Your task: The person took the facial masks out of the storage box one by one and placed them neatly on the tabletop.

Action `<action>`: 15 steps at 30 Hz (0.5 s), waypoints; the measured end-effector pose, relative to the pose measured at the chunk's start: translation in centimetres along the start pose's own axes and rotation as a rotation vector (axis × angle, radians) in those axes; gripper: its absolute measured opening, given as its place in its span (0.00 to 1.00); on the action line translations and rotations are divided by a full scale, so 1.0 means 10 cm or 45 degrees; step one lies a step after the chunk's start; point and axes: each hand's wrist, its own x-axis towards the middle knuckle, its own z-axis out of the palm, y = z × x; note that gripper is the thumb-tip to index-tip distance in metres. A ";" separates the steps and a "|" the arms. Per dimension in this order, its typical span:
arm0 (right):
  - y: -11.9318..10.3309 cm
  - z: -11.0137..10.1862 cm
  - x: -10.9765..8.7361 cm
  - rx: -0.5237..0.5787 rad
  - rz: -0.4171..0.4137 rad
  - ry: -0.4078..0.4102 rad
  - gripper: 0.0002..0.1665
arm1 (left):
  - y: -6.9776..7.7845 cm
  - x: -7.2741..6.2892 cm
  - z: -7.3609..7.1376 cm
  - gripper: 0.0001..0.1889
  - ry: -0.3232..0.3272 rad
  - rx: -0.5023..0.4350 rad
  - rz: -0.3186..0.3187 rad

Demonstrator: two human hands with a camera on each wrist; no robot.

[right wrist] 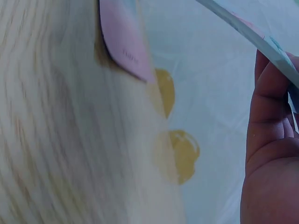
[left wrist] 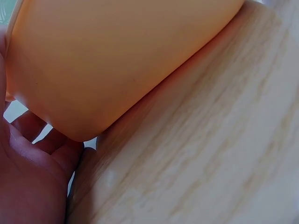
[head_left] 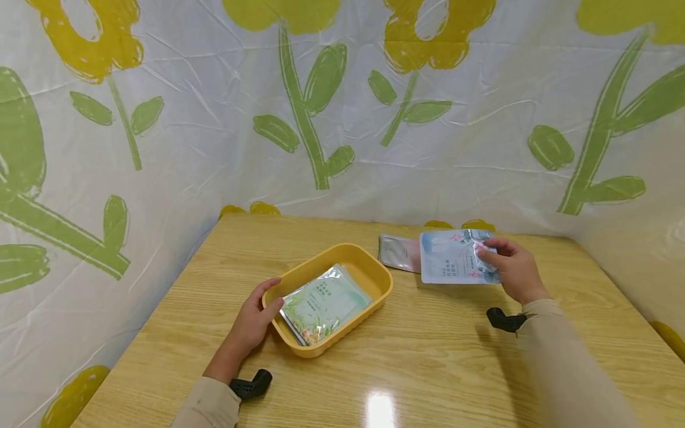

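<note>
The left hand [head_left: 250, 321] grips the yellow plastic tray [head_left: 370, 274], likely steadying it around the green sachet [head_left: 327, 303]; the right hand [head_left: 516, 268] pinches a blue floral sachet [head_left: 448, 261] by one end, seemingly keeping its front uncovered, above the wooden table [head_left: 439, 356]

Left of a pouch [head_left: 396, 252] on the table [head_left: 428, 345], a tray [head_left: 374, 276] holds sachets [head_left: 326, 306].
</note>
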 end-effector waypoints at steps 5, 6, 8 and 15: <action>0.08 -0.17 -0.03 -0.166 0.027 0.074 0.16 | -0.01 0.00 0.00 0.26 -0.001 -0.009 0.001; 0.09 -0.21 -0.04 -0.196 0.035 0.090 0.16 | -0.01 0.00 0.00 0.26 0.000 -0.009 0.002; 0.12 -0.27 -0.04 -0.245 0.053 0.116 0.16 | -0.01 0.00 0.00 0.26 0.000 -0.006 0.001; 0.15 -0.42 -0.02 -0.364 0.087 0.152 0.31 | -0.01 0.01 0.00 0.26 0.012 0.013 -0.002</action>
